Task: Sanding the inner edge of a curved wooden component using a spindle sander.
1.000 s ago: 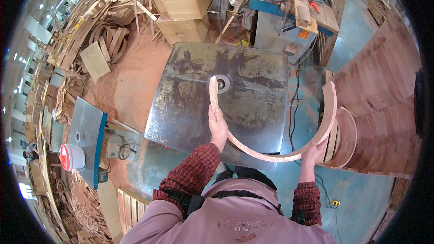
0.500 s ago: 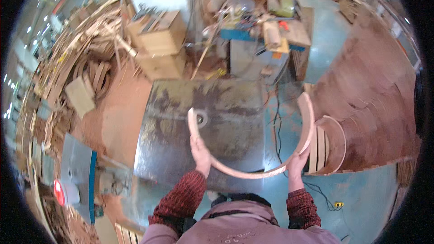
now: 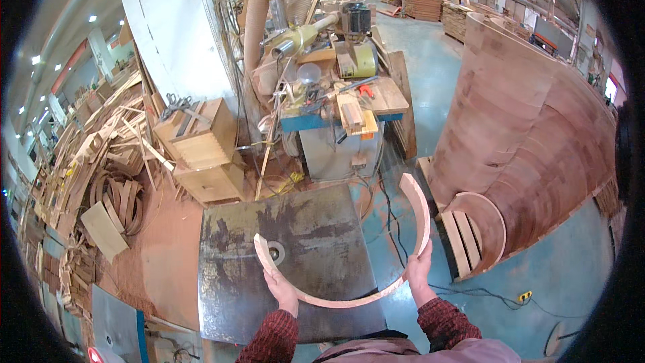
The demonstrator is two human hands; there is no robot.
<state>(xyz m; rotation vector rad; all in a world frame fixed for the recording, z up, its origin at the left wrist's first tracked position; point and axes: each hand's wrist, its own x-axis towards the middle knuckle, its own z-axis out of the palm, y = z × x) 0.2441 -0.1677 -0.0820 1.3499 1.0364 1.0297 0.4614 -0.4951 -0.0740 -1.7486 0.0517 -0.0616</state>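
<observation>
Curved wooden strip (image 3: 349,303) was gripped from both sides

Its U opened forward, reaching from above the metal table (image 3: 232,282) past the right edge. Left hand (image 3: 282,291) and right hand (image 3: 419,272) clasped opposite sides, neither clearly nearer.

Drawers (image 3: 205,148): two pale wooden boxes, stacked, ahead of the hands (image 3: 281,292) and to their left
Scrap pile (image 3: 94,161): heaped wood offcuts, well left of the hands
Board (image 3: 104,232): pale and flat, left of the hands
Blue-edged surface (image 3: 302,123): cluttered, well ahead of the hands, with a red tool (image 3: 366,91) and a yellow-green drum (image 3: 365,60)
Hose (image 3: 257,20): thick, tan, far ahead of the hands
Socket (image 3: 525,296): yellow, right of the hands, on the blue floor (image 3: 564,286)
</observation>
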